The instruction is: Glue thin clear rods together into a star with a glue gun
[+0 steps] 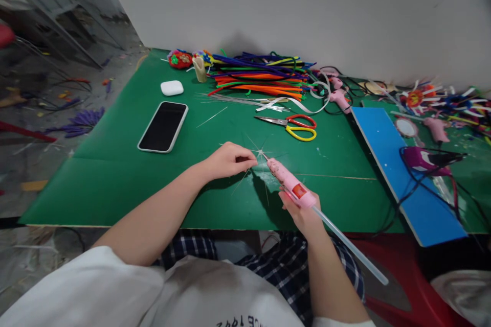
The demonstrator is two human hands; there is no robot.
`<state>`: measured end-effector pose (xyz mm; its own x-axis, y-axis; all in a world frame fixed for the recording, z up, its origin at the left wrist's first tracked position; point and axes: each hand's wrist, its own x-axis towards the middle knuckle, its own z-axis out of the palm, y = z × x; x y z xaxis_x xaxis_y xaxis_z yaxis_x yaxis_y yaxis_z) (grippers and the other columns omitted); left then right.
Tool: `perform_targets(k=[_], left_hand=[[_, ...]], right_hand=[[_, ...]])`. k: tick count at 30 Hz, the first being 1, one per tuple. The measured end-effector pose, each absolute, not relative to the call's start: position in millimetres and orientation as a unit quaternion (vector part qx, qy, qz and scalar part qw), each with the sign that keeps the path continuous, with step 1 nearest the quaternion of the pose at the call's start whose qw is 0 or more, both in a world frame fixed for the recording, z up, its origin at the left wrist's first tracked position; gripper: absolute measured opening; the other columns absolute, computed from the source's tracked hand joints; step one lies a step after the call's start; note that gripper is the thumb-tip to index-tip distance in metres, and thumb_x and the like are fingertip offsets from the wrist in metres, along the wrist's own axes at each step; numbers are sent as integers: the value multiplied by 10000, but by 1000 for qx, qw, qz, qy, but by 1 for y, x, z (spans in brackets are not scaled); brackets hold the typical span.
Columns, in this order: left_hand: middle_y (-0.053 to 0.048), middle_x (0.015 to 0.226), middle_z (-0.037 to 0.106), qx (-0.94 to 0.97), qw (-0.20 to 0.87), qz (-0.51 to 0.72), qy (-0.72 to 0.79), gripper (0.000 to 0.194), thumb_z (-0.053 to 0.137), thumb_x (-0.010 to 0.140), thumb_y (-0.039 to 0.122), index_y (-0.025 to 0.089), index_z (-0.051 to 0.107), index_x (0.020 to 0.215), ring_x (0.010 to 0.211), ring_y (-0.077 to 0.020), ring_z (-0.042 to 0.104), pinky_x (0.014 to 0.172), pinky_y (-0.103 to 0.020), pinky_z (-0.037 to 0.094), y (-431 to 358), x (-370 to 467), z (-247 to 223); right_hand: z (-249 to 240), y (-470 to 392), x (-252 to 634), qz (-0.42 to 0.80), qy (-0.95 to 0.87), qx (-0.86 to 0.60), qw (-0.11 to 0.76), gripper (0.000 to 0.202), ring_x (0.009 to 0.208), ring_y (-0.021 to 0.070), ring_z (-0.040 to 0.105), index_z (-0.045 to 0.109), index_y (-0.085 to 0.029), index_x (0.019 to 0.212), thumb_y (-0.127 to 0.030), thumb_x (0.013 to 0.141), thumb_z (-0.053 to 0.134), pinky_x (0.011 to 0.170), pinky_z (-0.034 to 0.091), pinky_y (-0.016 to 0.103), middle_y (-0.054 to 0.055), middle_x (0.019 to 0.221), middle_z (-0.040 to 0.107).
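Note:
Over the green table, my left hand (230,160) pinches one of the thin wires of a star-shaped wire piece (260,153); its fingers are pressed together near the star's centre. My right hand (305,210) is wrapped round a pink glue gun (288,182). The gun's metal tip is at the centre of the wire star, touching it or very near. A long translucent glue stick (353,248) sticks out of the gun's back end, toward the lower right. Thin wires spread from the star's centre in several directions.
Scissors (293,125) lie behind the star, before a pile of coloured pipe cleaners (261,76). A phone (163,127) and a white case (172,88) are at left. A blue board (406,173), purple tool (425,160) and cables are at right.

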<state>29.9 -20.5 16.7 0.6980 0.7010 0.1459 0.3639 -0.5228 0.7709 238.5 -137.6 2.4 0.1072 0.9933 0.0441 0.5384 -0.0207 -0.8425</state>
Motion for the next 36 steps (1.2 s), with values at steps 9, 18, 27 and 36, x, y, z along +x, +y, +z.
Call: perform_targets(k=[9, 18, 27, 36], left_hand=[[3, 578, 611, 847, 362, 221, 321, 204, 516, 797, 275, 128, 650, 752, 525, -63, 517, 529, -150, 365, -21, 30, 18], [3, 586, 620, 845, 363, 225, 322, 198, 525, 791, 276, 130, 651, 746, 526, -64, 525, 528, -152, 365, -21, 30, 18], [-1, 584, 621, 843, 371, 219, 323, 199, 517, 798, 269, 128, 645, 741, 535, -67, 538, 540, -152, 375, -21, 31, 18], [3, 584, 618, 842, 371, 216, 325, 207, 508, 801, 279, 132, 645, 747, 529, -65, 528, 532, -150, 371, -20, 30, 18]], right_hand=[[0, -136, 237, 313, -607, -635, 361, 255, 485, 123, 543, 626, -190, 756, -431, 708, 560, 453, 433, 216, 11, 594, 618], [2, -139, 239, 310, -575, -651, 387, 233, 431, 111, 522, 611, -186, 710, -416, 698, 579, 445, 448, 223, 8, 591, 624], [3, -138, 236, 315, -589, -646, 370, 254, 438, 110, 524, 603, -173, 706, -424, 710, 564, 452, 442, 223, 17, 601, 619], [3, -139, 234, 318, -584, -647, 374, 257, 432, 116, 526, 612, -180, 716, -433, 702, 569, 456, 448, 228, 5, 564, 606]])
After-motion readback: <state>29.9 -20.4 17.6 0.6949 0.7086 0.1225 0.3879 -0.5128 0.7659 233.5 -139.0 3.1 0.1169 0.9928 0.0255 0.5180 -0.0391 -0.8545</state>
